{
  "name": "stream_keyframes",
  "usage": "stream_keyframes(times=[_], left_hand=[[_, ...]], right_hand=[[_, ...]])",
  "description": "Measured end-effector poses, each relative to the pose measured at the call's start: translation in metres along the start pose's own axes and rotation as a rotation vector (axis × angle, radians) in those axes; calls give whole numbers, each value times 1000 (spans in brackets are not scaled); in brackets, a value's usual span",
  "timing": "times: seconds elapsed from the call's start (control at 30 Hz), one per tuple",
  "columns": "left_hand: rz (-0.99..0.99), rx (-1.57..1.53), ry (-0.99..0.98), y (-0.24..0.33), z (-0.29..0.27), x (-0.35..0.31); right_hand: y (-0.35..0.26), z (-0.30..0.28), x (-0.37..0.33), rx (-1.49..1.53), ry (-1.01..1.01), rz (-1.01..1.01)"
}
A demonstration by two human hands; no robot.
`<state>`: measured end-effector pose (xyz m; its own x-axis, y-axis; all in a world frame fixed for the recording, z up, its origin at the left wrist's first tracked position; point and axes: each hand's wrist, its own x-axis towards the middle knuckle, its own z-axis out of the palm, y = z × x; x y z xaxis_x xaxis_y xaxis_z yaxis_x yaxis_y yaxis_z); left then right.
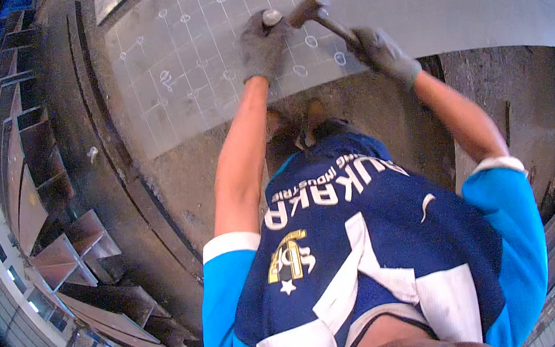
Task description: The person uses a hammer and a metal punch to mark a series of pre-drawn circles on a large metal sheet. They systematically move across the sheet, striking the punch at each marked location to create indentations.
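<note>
"Hammer point(306, 11) first: gripping it how?"

"Closing the right hand point(385, 55) fully around the handle, near its end, and holding the slightly blurred head over the plate point(453, 7)."

"And doing what with the left hand point(264, 51)?"

"Curling it into a fist around a silver, round-topped piece point(272, 16), showing just the rounded end above the glove. Hiding the rest inside the grip, so not telling the full shape."

"Touching that end with the hammer?"

"Not telling for certain; holding the head just to the right of it."

"Working over what?"

"Reaching out over the near part of the large grey metal plate, across pale lines point(192, 93) crossing as a grid and small drawn circles point(311, 42)."

"Wearing what?"

"Wearing grey gloves on both hands and a dark blue shirt point(398, 227) with bright blue sleeves and white trim."

"Seeing anything beside that?"

"Seeing brown metal sections point(56, 261) standing on the left, well apart from the plate."
</note>
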<state>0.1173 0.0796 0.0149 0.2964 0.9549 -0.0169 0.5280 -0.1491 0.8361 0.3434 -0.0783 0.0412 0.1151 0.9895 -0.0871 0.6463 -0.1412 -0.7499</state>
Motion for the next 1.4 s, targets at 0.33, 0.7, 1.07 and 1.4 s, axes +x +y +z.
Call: stream_keyframes(times=[0.33, 0.7, 1.07, 1.4], left_hand=[[-154, -804, 223, -4, -20, 22], [-53, -307, -134, 49, 42, 28], [46, -258, -212, 40, 60, 42], [-1, -259, -227, 45, 60, 42]], right_hand=[[16, 36, -127, 720, 123, 757], [49, 73, -148, 934, 285, 844], [41, 77, -149, 840, 277, 756], [44, 76, -148, 825, 314, 761]])
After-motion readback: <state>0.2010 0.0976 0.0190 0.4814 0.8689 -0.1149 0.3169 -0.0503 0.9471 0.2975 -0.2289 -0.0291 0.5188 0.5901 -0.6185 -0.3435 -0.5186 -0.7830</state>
